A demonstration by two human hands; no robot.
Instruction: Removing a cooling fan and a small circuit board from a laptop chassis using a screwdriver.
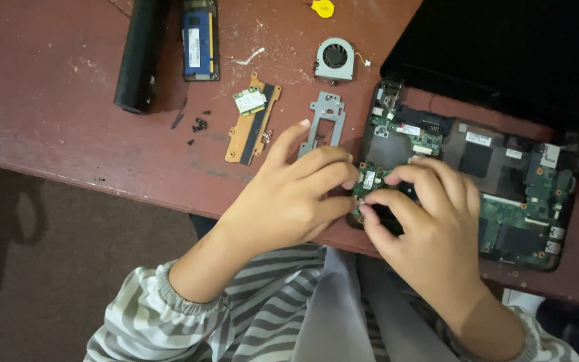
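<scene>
Hands meet at the open laptop point(477, 194) on the desk point(68, 114): left hand point(289, 201) and right hand point(430, 221) each grip the small green board point(368, 179) narrowly.

Dim, warm indoor light over our worktable point(68, 127)

We see soft, even light with no hard glare; faint shadows fall toward the lower left on the floor point(21, 221). Our left hand point(289, 194) and right hand point(423, 214) look slightly soft, and the black laptop lid point(504, 47) loses all detail.
</scene>
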